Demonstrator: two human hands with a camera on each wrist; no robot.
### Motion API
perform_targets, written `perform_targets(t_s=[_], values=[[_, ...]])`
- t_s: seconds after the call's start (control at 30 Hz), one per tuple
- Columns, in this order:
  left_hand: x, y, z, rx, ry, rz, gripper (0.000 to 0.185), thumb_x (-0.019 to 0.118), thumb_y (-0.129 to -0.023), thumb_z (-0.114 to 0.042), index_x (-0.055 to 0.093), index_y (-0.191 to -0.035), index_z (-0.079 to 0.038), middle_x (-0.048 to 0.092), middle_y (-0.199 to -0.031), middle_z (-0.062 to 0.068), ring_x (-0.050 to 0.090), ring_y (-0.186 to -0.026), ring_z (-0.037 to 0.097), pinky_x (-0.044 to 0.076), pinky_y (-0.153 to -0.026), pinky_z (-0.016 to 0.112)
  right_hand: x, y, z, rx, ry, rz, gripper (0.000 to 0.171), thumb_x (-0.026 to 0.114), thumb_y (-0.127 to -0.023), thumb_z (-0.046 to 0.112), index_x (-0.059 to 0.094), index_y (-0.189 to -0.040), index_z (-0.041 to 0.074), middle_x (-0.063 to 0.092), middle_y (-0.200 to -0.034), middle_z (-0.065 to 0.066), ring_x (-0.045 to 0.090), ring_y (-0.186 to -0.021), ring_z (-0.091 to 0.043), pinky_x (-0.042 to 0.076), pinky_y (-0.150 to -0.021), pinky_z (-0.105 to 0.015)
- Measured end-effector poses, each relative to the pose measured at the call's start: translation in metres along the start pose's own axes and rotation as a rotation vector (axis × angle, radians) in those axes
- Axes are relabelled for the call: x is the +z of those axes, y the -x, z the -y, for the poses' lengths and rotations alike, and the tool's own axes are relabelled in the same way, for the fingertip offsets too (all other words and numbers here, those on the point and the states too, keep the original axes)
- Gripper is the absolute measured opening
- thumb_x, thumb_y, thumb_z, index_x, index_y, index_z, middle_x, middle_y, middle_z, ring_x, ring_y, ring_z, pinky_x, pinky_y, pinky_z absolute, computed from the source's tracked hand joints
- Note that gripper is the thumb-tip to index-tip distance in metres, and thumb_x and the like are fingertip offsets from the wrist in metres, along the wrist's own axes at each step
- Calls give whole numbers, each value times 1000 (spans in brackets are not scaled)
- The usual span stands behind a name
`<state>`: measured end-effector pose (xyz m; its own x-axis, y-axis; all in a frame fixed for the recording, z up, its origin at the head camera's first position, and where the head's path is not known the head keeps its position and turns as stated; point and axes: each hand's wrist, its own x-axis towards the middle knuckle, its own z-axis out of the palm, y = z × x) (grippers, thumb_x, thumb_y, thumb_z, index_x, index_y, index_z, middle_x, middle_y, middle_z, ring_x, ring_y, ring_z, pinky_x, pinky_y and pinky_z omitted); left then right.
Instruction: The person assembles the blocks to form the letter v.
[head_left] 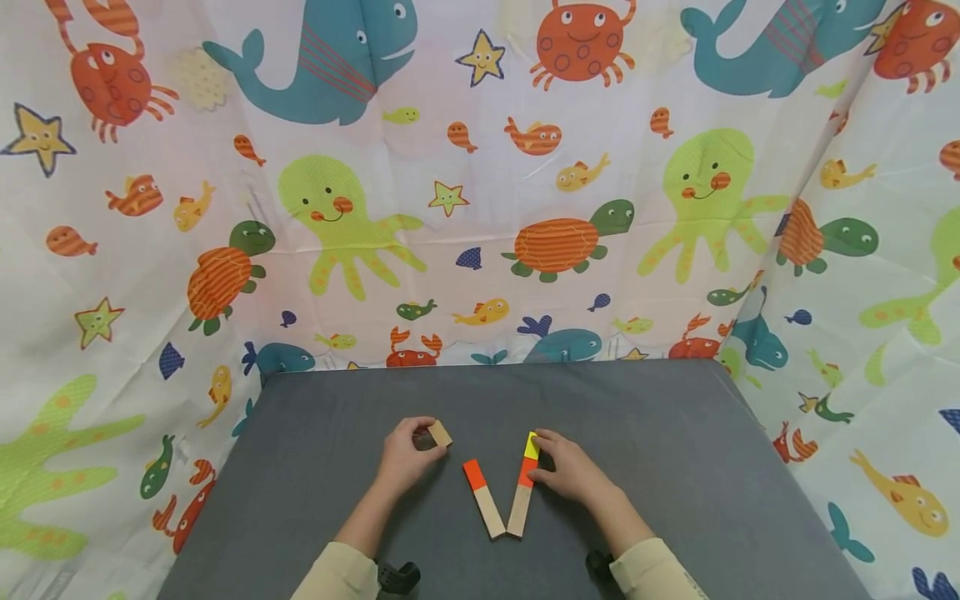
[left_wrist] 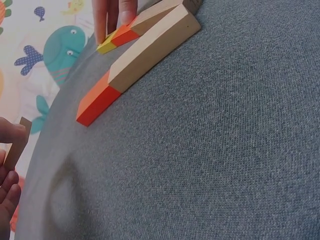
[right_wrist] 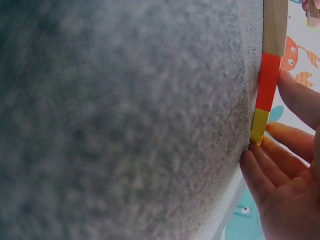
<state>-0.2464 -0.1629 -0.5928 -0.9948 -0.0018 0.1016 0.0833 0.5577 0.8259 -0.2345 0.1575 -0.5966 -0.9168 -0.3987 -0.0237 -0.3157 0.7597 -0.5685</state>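
Observation:
My left hand (head_left: 405,457) pinches a plain wooden block (head_left: 441,433) between thumb and fingers, above the cloth at the left. Two rows of blocks form a V. The left row joins a longer plain block (head_left: 490,512) and an orange-red block (head_left: 474,474). In the right row, a plain block (head_left: 519,512) leads to a second orange-red block (head_left: 527,472), with a yellow block (head_left: 531,447) at the far end. My right hand (head_left: 570,468) grips this end, its fingertips at the yellow block and its thumb (right_wrist: 295,92) against the orange-red one.
Dark grey cloth (head_left: 322,500) covers the table. Behind and along both sides hangs a white curtain (head_left: 480,317) printed with sea animals. A dark strap (head_left: 397,577) sits on the left wrist and another (head_left: 600,567) on the right.

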Motion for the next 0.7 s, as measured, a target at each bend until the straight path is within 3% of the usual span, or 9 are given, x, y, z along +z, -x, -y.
perform_targets(t_s=[0.33,0.7], values=[[9,-1,-4,30,-16,14,47,85,-77,-17,69,-120,-10,65,-112,7,63,-101,25,53,-91,46,-1,-1,-1,11,0,2,62,77,-90,28,55,-143,3,46,-154,-16,46,-140,-39,40,-111,-55],[17,-2,-8,16,-11,49,47,85,-79,-18,69,-122,-10,64,-114,7,63,-103,27,53,-93,47,-1,0,-1,16,-7,7,62,76,-91,28,55,-144,3,45,-154,-17,45,-140,-39,40,-111,-56]])
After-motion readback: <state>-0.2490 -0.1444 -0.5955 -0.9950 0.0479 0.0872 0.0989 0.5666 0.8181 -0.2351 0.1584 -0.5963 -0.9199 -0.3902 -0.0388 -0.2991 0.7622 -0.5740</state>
